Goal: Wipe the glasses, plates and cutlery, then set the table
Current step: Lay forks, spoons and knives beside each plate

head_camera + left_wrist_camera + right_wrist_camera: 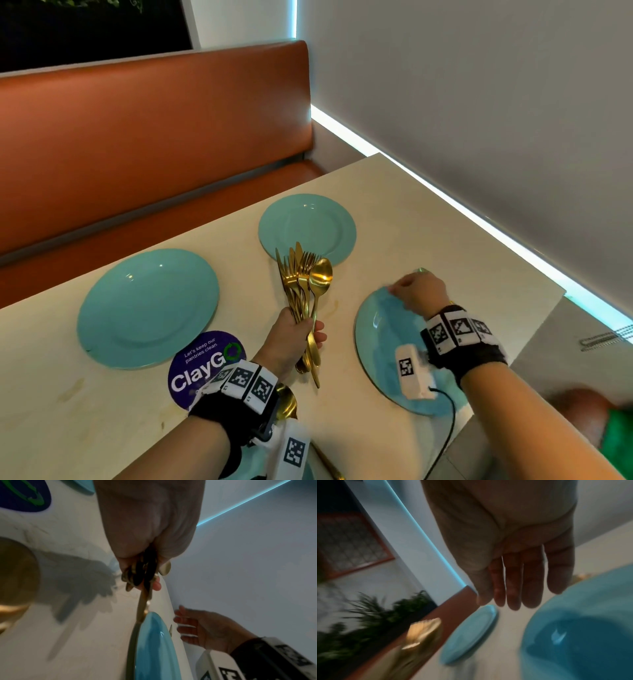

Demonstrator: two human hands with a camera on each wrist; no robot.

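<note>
My left hand (301,337) grips a bundle of gold cutlery (305,277) by the handles, with forks, knives and a spoon fanned upward above the table's middle. The left wrist view shows the handle ends (142,572) poking out below the fist. My right hand (416,291) hovers over the far rim of the near right blue plate (380,346). Its fingers (522,581) are straight and hold nothing. A large blue plate (147,308) lies at the left. A smaller blue plate (308,222) lies at the far centre.
A round purple ClayGo sticker (202,366) is on the cream table (394,212). Another gold spoon (286,404) lies under my left wrist. An orange bench (137,137) runs behind the table, and a grey wall with a light strip borders the right.
</note>
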